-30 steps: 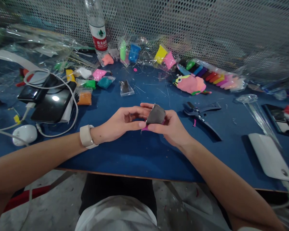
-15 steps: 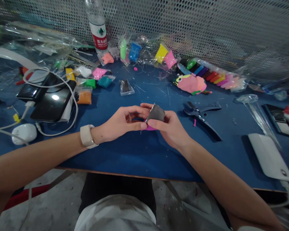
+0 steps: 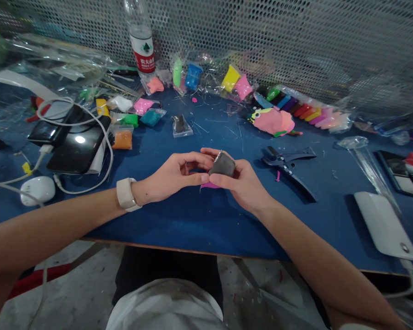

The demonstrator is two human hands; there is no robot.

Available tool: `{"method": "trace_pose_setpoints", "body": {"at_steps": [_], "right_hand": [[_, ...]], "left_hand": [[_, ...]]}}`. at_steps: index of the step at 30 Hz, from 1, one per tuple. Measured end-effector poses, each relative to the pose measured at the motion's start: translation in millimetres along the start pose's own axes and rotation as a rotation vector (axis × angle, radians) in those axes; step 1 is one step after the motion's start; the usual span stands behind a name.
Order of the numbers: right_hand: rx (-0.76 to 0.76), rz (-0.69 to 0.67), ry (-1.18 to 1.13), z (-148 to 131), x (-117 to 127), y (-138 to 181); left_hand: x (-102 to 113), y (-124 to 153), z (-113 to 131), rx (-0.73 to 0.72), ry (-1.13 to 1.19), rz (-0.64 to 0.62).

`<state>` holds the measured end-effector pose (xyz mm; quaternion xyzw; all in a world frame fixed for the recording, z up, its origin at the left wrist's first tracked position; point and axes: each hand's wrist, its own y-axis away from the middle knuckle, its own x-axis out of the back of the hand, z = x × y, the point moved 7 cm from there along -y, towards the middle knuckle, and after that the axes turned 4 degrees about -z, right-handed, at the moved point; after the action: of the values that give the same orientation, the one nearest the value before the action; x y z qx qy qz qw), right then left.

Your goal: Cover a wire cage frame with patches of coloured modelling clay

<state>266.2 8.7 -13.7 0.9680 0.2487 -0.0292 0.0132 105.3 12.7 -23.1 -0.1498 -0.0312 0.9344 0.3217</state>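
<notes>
Looks like a craft workshop, judging by bagged coloured clay (image 3: 151,118) and a pink modelled figure (image 3: 272,121) beyond the right grip (image 3: 247,185), and a plier-like tool (image 3: 285,167) right of it.

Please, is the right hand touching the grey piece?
Touching. The head view shows the right hand holding the grey piece, with its thumb lying across the lower edge.

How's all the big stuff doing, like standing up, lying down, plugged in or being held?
Dark gray piece, held in the right hand
Left hand, at the gray piece's edge
Bottle, standing upright
Pliers, lying down, handles apart
Pink fish figure, lying down
White device, lying flat, cable plugged in
White wristband, worn
</notes>
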Motion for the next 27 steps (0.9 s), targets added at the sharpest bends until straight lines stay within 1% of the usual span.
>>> {"method": "trace_pose_setpoints", "body": {"at_steps": [3, 6, 9, 11, 13, 14, 16, 18, 20, 21, 23, 27], "right_hand": [[0.038, -0.025, 0.042, -1.1, -0.2, 0.6], [0.06, 0.028, 0.072, -0.6, 5.6, 0.0], [0.067, 0.096, 0.081, -0.8, 12.8, -1.8], [0.069, 0.125, 0.088, -3.3, 16.4, -2.8], [0.053, 0.136, 0.09, -6.7, 18.3, -3.2], [0.041, 0.129, 0.092, -8.5, 18.3, -3.3], [0.01, 0.088, 0.128, -11.7, 16.4, -3.4], [-0.017, 0.054, 0.248, -13.3, 15.2, -3.6], [-0.034, 0.055, 0.425, -12.7, 17.0, -4.2], [-0.032, 0.07, 0.51, -12.2, 18.9, -4.7], [-0.001, 0.094, 0.645, -11.9, 22.1, -5.8], [0.055, 0.102, 0.782, -11.5, 26.1, -7.7]], "left_hand": [[-5.0, -0.4, 4.3, 0.009, 0.056, -0.035], [-6.9, -0.5, 7.9, 0.03, 0.071, -0.014], [-0.1, -1.5, 7.5, 0.063, 0.033, 0.042], [10.3, -4.0, 6.8, 0.074, -0.029, 0.062], [26.1, -7.7, 10.1, 0.044, -0.196, 0.087], [34.7, -9.6, 13.9, 0.014, -0.348, 0.106], [48.1, -12.9, 25.0, -0.072, -0.782, 0.155], [52.3, -16.5, 31.5, -0.135, -1.194, 0.165], [54.1, -20.7, 30.6, -0.146, -1.452, 0.157], [55.7, -22.9, 28.5, -0.136, -1.52, 0.157], [60.8, -26.6, 23.7, -0.107, -1.569, 0.166], [72.2, -30.3, 18.8, -0.052, -1.585, 0.178]]}}
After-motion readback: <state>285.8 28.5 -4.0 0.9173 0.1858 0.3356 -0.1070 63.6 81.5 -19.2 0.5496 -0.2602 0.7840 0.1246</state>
